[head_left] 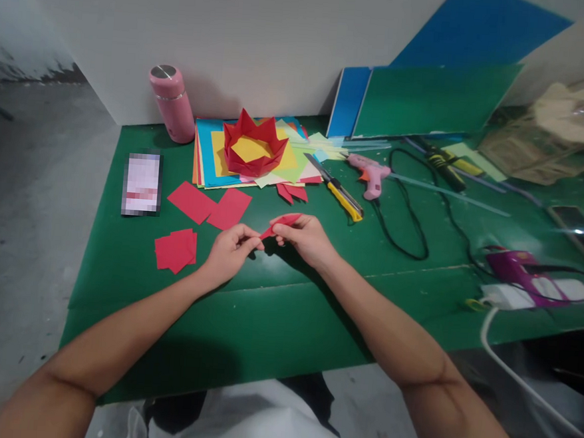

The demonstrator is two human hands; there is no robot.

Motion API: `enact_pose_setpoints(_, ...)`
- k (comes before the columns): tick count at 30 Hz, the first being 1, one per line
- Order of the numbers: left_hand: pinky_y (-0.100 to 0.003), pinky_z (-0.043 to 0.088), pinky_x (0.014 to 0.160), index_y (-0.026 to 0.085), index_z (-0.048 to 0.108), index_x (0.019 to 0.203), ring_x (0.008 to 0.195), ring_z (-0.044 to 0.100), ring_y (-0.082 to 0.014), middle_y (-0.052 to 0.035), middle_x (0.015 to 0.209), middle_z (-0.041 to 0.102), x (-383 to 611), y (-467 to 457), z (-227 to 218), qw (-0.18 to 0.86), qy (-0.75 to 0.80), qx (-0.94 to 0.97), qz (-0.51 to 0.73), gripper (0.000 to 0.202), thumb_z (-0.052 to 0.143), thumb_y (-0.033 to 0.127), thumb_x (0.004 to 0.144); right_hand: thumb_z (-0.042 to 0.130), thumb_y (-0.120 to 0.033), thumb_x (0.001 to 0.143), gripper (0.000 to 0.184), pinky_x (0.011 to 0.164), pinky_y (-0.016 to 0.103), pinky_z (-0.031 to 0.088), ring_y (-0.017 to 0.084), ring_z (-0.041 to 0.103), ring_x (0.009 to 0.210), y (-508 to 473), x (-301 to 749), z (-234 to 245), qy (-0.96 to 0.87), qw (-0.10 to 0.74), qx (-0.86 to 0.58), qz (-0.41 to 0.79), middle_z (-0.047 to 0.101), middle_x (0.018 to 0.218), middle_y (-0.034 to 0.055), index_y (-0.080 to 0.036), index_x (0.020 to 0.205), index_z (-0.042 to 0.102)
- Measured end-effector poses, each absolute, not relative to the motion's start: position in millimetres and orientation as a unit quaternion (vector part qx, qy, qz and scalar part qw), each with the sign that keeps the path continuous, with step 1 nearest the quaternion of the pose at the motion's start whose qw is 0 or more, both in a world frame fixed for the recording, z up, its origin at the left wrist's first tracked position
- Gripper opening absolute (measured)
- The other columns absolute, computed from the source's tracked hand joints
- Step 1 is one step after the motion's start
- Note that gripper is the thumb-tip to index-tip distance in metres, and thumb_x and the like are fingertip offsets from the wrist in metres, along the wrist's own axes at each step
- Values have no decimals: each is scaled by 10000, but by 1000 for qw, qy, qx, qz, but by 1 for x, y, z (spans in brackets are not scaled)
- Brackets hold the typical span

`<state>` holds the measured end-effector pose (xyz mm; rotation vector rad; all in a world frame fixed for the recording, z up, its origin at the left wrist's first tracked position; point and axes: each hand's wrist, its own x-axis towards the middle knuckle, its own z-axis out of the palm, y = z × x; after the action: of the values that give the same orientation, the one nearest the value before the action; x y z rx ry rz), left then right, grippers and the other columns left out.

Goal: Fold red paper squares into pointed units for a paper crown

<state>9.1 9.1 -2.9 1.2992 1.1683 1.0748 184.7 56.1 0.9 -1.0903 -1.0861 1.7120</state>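
Between my two hands is a small folded piece of red paper (286,219), held just above the green table. My left hand (234,247) pinches its left tip between thumb and fingers. Its upper part is gripped by my right hand (306,239), and those fingers partly hide the folds. To the left lie red paper rectangles (192,202) and a small pile of red squares (176,251). Beyond my hands, several folded red pieces (292,193) lie near a red folded-paper ring (253,166) with pointed tips, which rests on stacked coloured paper (206,153).
A yellow utility knife (341,199) and a pink glue gun (370,174) with a black cord lie to the right. A pink bottle (174,107) stands at the back left, above a blurred-out phone-sized object (142,183). A white power strip (509,297) sits at the right.
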Motion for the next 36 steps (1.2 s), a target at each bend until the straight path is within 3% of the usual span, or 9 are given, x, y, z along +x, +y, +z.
enact_pose_setpoints(8, -242, 485, 600, 183, 639, 820, 657, 644, -137, -32, 751, 720, 5, 9, -4, 435, 534, 575, 442, 127, 607, 306, 815, 795, -341, 653, 190, 536, 253, 501, 95, 570, 504, 54, 194, 8, -544, 425, -434, 579, 673, 600, -9, -190, 755, 740)
enact_pose_setpoints(14, -183, 408, 492, 178, 565, 749, 492, 521, -75, 20, 616, 638, 5, 11, 1, 426, 546, 566, 448, 173, 593, 331, 824, 657, -318, 822, 127, 617, 294, 507, 138, 623, 619, 62, 196, 4, -676, 511, -462, 261, 712, 744, 14, -226, 834, 744)
enact_pose_setpoints(16, -179, 400, 483, 180, 555, 744, 480, 504, -72, 35, 586, 602, 6, 10, 2, 410, 542, 575, 456, 176, 587, 334, 824, 595, -294, 882, 163, 760, 332, 493, 171, 649, 807, 71, 198, -1, -764, 461, -429, 143, 731, 867, 37, -235, 873, 746)
enact_pose_setpoints(19, -191, 393, 476, 185, 559, 733, 478, 489, -81, 41, 569, 566, 6, 8, 3, 356, 539, 622, 442, 183, 573, 333, 840, 528, -257, 925, 226, 756, 355, 424, 196, 595, 856, 82, 199, -7, -858, 313, -407, 29, 725, 952, 55, -234, 897, 751)
enact_pose_setpoints(22, -256, 474, 619, 186, 585, 776, 639, 586, -133, -4, 703, 639, 5, 6, 4, 250, 522, 723, 378, 154, 538, 295, 874, 468, -249, 957, 267, 778, 380, 349, 228, 536, 949, 82, 196, -7, -869, 197, -452, -28, 706, 1070, 51, -243, 1037, 722)
enact_pose_setpoints(24, -365, 484, 847, 175, 612, 889, 938, 627, -216, -70, 957, 685, 4, 4, 5, 163, 499, 794, 307, 122, 522, 257, 886, 481, -346, 953, 309, 816, 396, 315, 261, 494, 1025, 78, 195, -7, -867, 162, -469, -47, 651, 1210, 74, -217, 1164, 665)
enact_pose_setpoints(27, -520, 309, 1083, 117, 582, 1143, 1324, 397, -356, -171, 1336, 531, 2, 2, 4, 61, 518, 825, 218, 314, 548, 281, 877, 439, -439, 953, 442, 842, 404, 284, 295, 450, 1087, 74, 194, -7, -867, 124, -480, -50, 556, 1346, 101, -192, 1296, 567)
enact_pose_setpoints(31, -600, 210, 1111, 46, 468, 1325, 1390, 231, -459, -249, 1478, 336, 1, 1, -3, 18, 585, 796, 153, 627, 563, 449, 855, 356, -409, 980, 447, 850, 412, 267, 304, 434, 1119, 74, 193, -9, -863, 115, -490, -44, 533, 1374, 96, -211, 1353, 504)
enact_pose_setpoints(36, -585, 235, 1108, 80, 454, 1347, 1388, 266, -415, -215, 1463, 378, 0, 3, -9, 37, 573, 806, 140, 596, 492, 458, 888, 399, -348, 972, 338, 870, 420, 255, 290, 439, 1125, 74, 190, -7, -854, 139, -499, -51, 569, 1334, 80, -226, 1198, 618)
